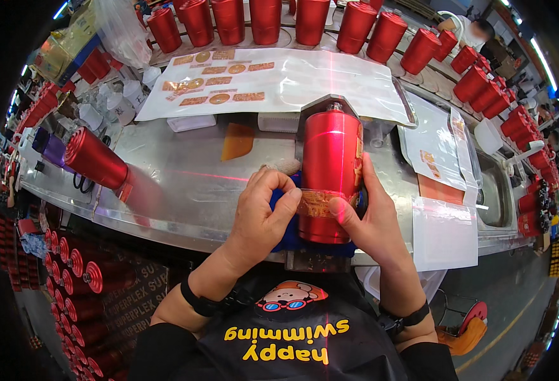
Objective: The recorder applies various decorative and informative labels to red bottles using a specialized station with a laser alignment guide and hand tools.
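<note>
Because the red bottle (331, 155) rests in a dark stand (315, 108) on the counter (190, 165), presumably against rolling, my right hand (379, 222) clasps its side, thumb against the patterned strip (316, 202). My left hand (263, 213) pinches the strip's left end, apparently for alignment; the white decal sheet (305, 86) lies just beyond, within reach.

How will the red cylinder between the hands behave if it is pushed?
The red cylinder may turn or roll easily, as its body is round. It is probably slippery, since its surface looks smooth and shiny.
</note>
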{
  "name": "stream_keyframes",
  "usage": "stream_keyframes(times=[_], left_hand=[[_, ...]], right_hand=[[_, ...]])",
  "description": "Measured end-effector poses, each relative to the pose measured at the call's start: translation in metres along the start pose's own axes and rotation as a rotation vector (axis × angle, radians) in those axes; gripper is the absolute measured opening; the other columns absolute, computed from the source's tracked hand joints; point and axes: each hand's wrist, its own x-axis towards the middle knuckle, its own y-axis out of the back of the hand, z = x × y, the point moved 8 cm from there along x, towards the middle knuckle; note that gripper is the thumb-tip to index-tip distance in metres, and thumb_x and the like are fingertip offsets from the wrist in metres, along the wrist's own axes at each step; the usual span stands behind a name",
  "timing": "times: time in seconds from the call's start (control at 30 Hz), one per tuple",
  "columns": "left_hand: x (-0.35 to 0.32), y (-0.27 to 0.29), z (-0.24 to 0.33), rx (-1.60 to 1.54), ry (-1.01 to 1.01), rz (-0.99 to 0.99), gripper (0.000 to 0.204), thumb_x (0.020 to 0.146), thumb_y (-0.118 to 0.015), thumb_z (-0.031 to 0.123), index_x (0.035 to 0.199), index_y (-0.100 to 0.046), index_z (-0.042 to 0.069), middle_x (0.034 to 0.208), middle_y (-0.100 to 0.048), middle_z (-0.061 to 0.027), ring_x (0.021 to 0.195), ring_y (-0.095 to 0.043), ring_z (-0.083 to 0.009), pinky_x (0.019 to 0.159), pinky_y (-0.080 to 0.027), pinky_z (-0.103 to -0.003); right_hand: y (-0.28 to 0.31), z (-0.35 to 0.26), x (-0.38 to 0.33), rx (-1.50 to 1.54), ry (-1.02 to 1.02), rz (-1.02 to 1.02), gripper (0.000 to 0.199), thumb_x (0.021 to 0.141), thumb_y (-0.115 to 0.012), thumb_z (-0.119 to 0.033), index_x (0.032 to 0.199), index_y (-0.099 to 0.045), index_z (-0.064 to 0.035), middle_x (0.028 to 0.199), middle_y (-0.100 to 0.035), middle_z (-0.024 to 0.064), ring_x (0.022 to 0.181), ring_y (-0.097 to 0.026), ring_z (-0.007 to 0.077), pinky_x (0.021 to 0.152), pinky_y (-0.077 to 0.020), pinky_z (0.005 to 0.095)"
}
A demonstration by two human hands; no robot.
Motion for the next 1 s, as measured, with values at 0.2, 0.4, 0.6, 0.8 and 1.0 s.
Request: stream_keyframes(times=[0.2,0.4,0.6,0.8,1.0], left_hand=[[-0.001,-0.002,0.000,0.000,-0.008,0.007,0.014,0.088,-0.060,0.011,0.084,-0.053,-0.001,0.081,-0.056,-0.0123,0.080,-0.051,-0.0281,0.077,-0.042,-0.036],[-0.004,-0.005,-0.014,-0.107,0.068,-0.007,0.022,0.093,-0.059,0.019,0.085,-0.055,-0.001,0.081,-0.055,-0.0103,0.079,-0.050,-0.0244,0.076,-0.042,-0.034],[-0.007,-0.014,-0.021,-0.086,0.075,-0.064,0.025,0.094,-0.060,0.022,0.084,-0.056,0.000,0.083,-0.053,-0.0087,0.080,-0.049,-0.0216,0.075,-0.041,-0.032],[-0.009,-0.012,-0.022,-0.133,0.088,-0.074,0.023,0.093,-0.061,0.021,0.083,-0.057,0.001,0.082,-0.053,-0.0083,0.081,-0.049,-0.0209,0.077,-0.040,-0.031],[-0.007,-0.014,-0.023,-0.092,0.039,-0.068,0.023,0.093,-0.061,0.021,0.082,-0.057,0.001,0.081,-0.053,-0.0090,0.081,-0.049,-0.0223,0.082,-0.040,-0.034]], right_hand=[[0.002,0.002,0.000,-0.012,0.001,0.018,0.085,0.090,-0.062,-0.043,0.142,-0.025,0.0137,0.127,-0.052,0.0295,0.118,-0.052,0.0364,0.099,-0.0400,0.0409],[0.005,0.017,-0.004,0.256,-0.156,-0.020,0.074,0.096,-0.055,-0.039,0.144,-0.027,0.0103,0.134,-0.048,0.0294,0.128,-0.047,0.0329,0.105,-0.0356,0.0363],[0.003,0.012,-0.003,0.104,-0.068,-0.021,0.076,0.096,-0.054,-0.043,0.145,-0.027,0.0087,0.136,-0.046,0.0302,0.128,-0.047,0.0336,0.105,-0.0357,0.0368],[0.004,0.009,-0.002,0.127,-0.088,-0.030,0.078,0.094,-0.059,-0.041,0.144,-0.026,0.0090,0.134,-0.048,0.0299,0.128,-0.047,0.0352,0.105,-0.0361,0.0381],[0.001,0.007,-0.001,0.132,-0.046,-0.022,0.081,0.093,-0.061,-0.041,0.144,-0.025,0.0100,0.136,-0.047,0.0290,0.129,-0.046,0.0338,0.105,-0.0359,0.0373]])
